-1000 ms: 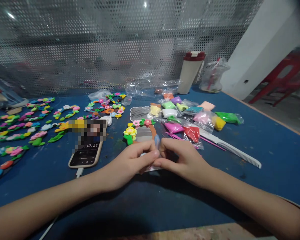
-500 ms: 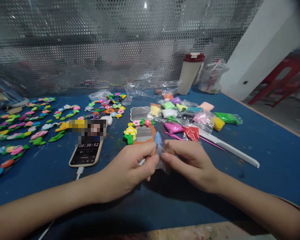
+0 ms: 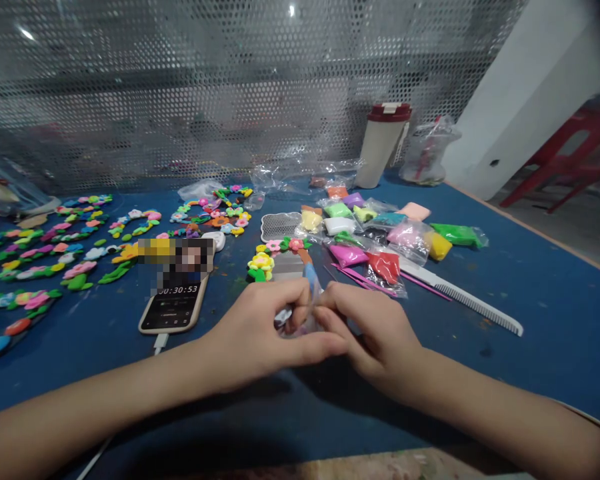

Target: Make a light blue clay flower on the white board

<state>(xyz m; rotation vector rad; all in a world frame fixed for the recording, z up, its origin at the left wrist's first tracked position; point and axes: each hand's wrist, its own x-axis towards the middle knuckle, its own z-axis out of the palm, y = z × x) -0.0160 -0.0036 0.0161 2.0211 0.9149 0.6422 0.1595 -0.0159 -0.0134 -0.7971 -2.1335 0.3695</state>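
Note:
Between my two hands is a small clear plastic packet of blue clay (image 3: 311, 275), partly covered by fingers. My left hand (image 3: 267, 327) curls around the packet's left side, its thumb stretched toward the other hand. On the right edge of the plastic, my right hand (image 3: 377, 327) is closed in a pinch. Just beyond lies a small mirror (image 3: 287, 265) in a brown clay frame, decorated with yellow, pink and red flowers and green leaves. The hands hide its lower part.
Several colourful clay packets (image 3: 349, 255) lie to the right, near a white comb (image 3: 475, 303) and pink sticks (image 3: 353, 275). A phone (image 3: 173, 310) on a cable and several flowered clay pieces (image 3: 80, 270) occupy the left. A tumbler (image 3: 380, 150) stands at the back by a perforated metal panel (image 3: 205, 87).
My left thumb has moved off the packet and extended right toward my right hand. The packet has sunk slightly between the fingers. The phone timer has advanced one second.

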